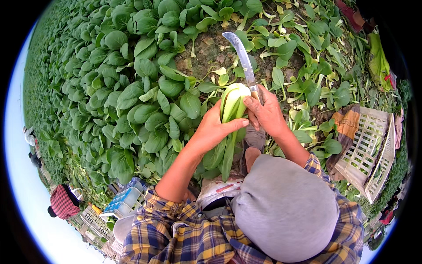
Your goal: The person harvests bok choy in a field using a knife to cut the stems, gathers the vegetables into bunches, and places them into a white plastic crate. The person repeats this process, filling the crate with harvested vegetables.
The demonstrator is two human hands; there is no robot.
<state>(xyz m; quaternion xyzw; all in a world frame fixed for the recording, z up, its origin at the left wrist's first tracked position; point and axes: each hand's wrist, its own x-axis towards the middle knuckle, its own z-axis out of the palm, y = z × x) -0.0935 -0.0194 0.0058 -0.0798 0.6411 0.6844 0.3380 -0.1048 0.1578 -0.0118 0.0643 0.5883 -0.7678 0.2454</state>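
Observation:
My left hand (pixel 214 128) is wrapped round a head of bok choy (pixel 235 100), its pale cut base up and its green leaves hanging down past my wrist. In my right hand (pixel 269 111) is a sickle-shaped knife (pixel 242 53) with a curved metal blade pointing up and away from me. Most of the knife's handle is hidden in my fingers. The right thumb lies against or very close to the bok choy's stalks, and the blade stands clear to the right of its base. Both hands are close together in front of my body.
Dense growing bok choy (pixel 118 83) fills the left and far side. Cut leaves (pixel 314 90) litter the soil (pixel 204 55) to the right. A white plastic crate (pixel 362 141) stands at the right, a blue-and-white crate (pixel 125 200) at the lower left. Another person (pixel 65 201) bends over farther left.

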